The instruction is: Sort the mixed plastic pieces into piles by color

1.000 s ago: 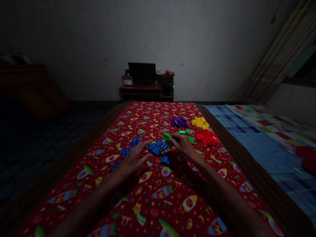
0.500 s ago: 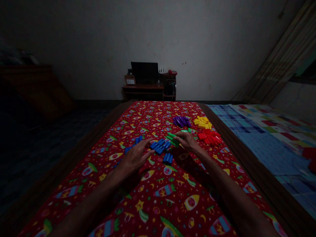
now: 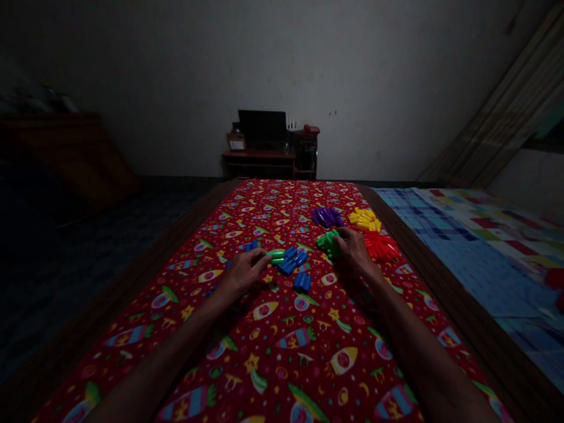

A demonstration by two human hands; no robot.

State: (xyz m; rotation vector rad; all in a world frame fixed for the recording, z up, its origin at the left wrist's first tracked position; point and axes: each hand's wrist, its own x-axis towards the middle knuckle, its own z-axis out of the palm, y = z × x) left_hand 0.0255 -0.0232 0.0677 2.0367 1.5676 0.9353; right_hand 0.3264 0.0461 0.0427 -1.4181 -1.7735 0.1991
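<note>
My left hand (image 3: 244, 271) is closed in a pinch on a few glossy green plastic tubes (image 3: 275, 257), held at the left end of a group of blue tubes (image 3: 293, 260). More blue tubes (image 3: 251, 245) lie beyond and beside that hand, partly hidden by it. At the right, my right hand (image 3: 353, 247) has its fingers curled down onto the pile of green tubes (image 3: 326, 242), and its fingertips are partly hidden. A small blue cluster (image 3: 302, 282) lies between the hands, nearer to me.
Purple pieces (image 3: 326, 217), yellow pieces (image 3: 365, 220) and red pieces (image 3: 382, 248) lie in piles at the right. A red patterned cloth (image 3: 282, 352) covers the long surface. Beyond it stands a desk with a monitor (image 3: 263, 129); bedding (image 3: 440, 235) lies to the right.
Green tubes that were in my right hand are now in my left hand, which has closed from open. My right hand has moved right to the green pile.
</note>
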